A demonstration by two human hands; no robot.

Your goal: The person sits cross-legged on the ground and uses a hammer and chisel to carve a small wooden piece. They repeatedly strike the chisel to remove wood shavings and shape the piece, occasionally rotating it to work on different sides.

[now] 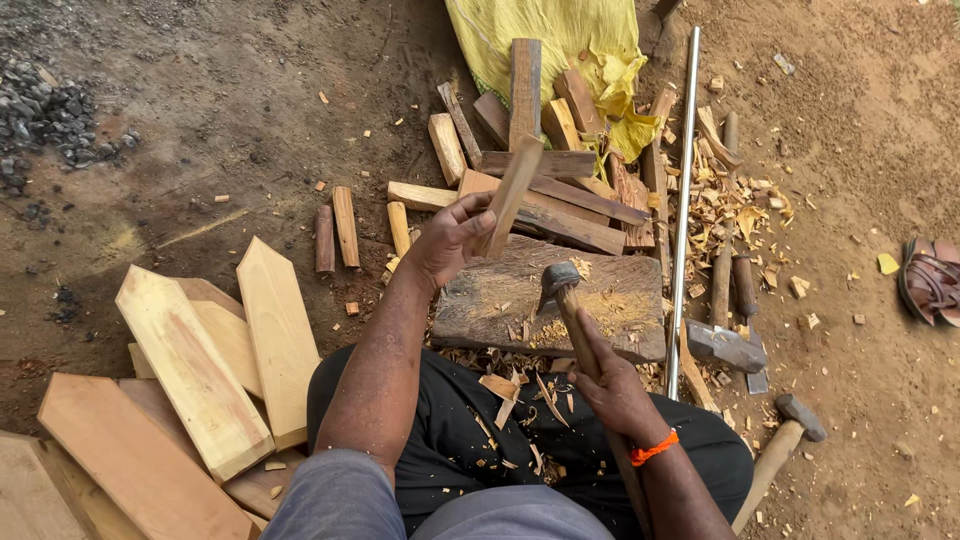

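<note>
At the far left a stack of pale pointed planks (200,370) lies on the bare earth (230,110), already cut to a peak at one end. Just right of them, the person's left hand (450,240) is closed around the lower part of a slim wooden stick (512,195), fingers wrapped and thumb across it, holding it tilted with its foot near the top face of a dark, scarred chopping block (560,300). The stick is pale brown, narrow and flat-sided, its upper end rising in front of a heap of short offcuts (545,150) and a yellow sack (560,40).

The step in hand looks like trimming: the right hand (610,385), fist tight on a long handle, carries an adze-like tool (560,282) whose dark metal head hangs just over the block, close beside the stick's base. A clean stroke would call for the stick to be planted firmly on the block and the left fingers kept above the line of the cut.

Further right lie a long metal rod (683,190), curled shavings (730,210), two hammers (725,345) and a sandal (930,280).
</note>
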